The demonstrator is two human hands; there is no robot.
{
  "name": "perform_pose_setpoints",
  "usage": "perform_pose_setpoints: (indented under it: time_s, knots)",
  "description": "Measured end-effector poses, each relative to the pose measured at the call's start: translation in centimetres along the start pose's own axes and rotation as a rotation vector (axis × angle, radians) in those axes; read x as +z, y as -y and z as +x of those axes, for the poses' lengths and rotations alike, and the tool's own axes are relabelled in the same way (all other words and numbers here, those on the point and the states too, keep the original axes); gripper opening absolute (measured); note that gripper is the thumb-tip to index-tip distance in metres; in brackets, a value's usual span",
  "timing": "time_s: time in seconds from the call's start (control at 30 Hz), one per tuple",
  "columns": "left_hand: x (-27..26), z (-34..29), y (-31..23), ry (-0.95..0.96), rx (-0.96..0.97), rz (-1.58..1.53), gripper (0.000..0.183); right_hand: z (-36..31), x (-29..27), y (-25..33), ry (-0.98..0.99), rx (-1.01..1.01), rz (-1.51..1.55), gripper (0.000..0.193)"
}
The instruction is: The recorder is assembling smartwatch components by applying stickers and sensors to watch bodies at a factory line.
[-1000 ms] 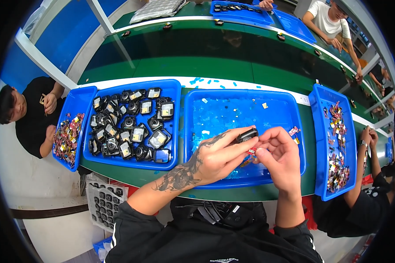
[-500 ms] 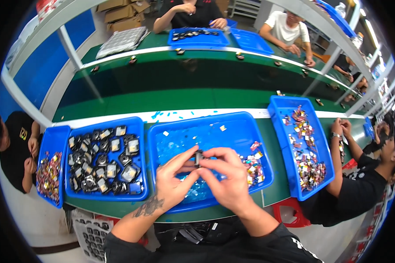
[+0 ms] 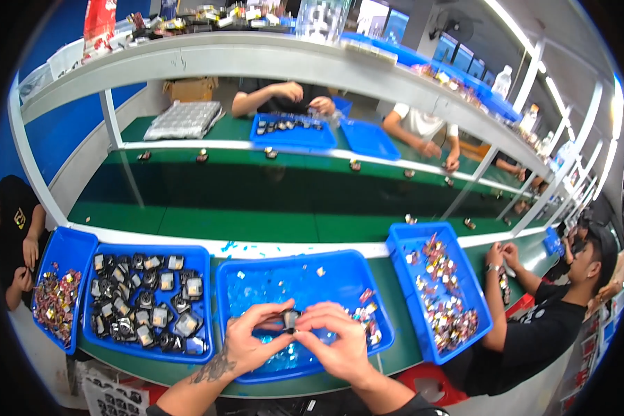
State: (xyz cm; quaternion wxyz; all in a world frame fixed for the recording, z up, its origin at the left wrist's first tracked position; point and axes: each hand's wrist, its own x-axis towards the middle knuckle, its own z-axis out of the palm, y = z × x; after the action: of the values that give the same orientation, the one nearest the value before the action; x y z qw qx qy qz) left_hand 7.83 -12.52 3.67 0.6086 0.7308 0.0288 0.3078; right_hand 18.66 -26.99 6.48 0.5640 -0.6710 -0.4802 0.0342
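In front of me, over the middle blue tray [image 3: 347, 265], my left hand [image 3: 251, 341] pinches a small black-and-grey part [image 3: 290, 319] between thumb and fingers. My right hand [image 3: 340, 350] meets it from the other side, thumb and fingertips closed on the same part. What exactly the piece is stays too small and half covered by fingers. Under the hands, the tray holds crumpled clear blue film [image 3: 277, 357]. Small coloured components [image 3: 369, 322] are heaped at its right end.
Left of me stands a tray of black camera-like housings [image 3: 145, 298], with a narrow tray of small components [image 3: 57, 298] beyond. Another component tray [image 3: 397, 246] is at right. A green conveyor [image 3: 187, 222] runs behind, under a shelf frame [image 3: 208, 59]. Co-workers sit across and on both sides.
My view has tilted up, so the trays and my hands appear lower and more shelf shows. Both hands still hold the small part, now turned somewhat, its grey side more visible.
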Motion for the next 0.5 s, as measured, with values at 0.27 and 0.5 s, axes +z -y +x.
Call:
perform_pose_setpoints:
  time_s: [0.27,0.5]
  knots:
    - [-2.3,1.0,0.5,-0.209,-0.457,-0.967,0.036,13.8,-9.4,6.3,-0.457,-0.175,0.014,0.008]
    - [-2.7,0.9,0.7,-0.168,-0.515,-1.037,0.033,33.0,-23.7,7.8,-0.429,-0.250,-0.328,0.027]
